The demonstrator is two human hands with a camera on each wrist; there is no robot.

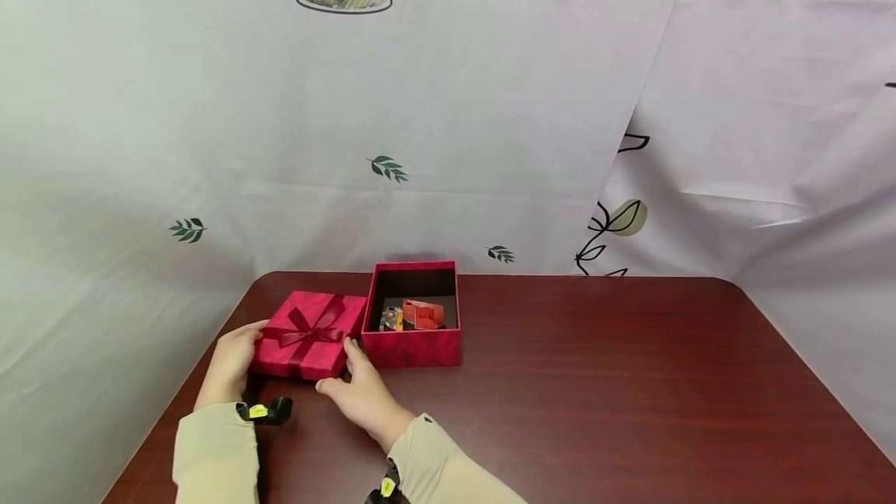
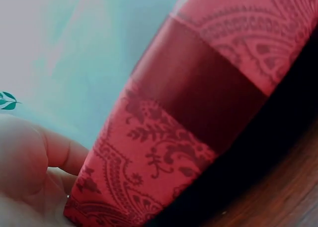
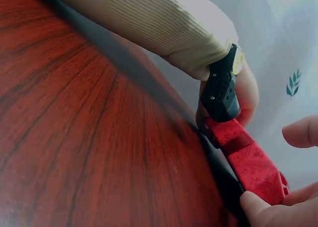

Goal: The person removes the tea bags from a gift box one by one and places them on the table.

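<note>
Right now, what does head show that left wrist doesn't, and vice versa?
Head only: the open red gift box with a small red packet inside, the ribbon bow, the right hand.
Left wrist only: the swirling floral print in readable detail.
Both: the gift box lid, its ribbon band, left hand, leaf-printed backdrop, wooden tabletop.

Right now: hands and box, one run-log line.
left hand: holds lid by left side | right hand: at lid's near right corner | box: open, right of lid, small items inside
</note>
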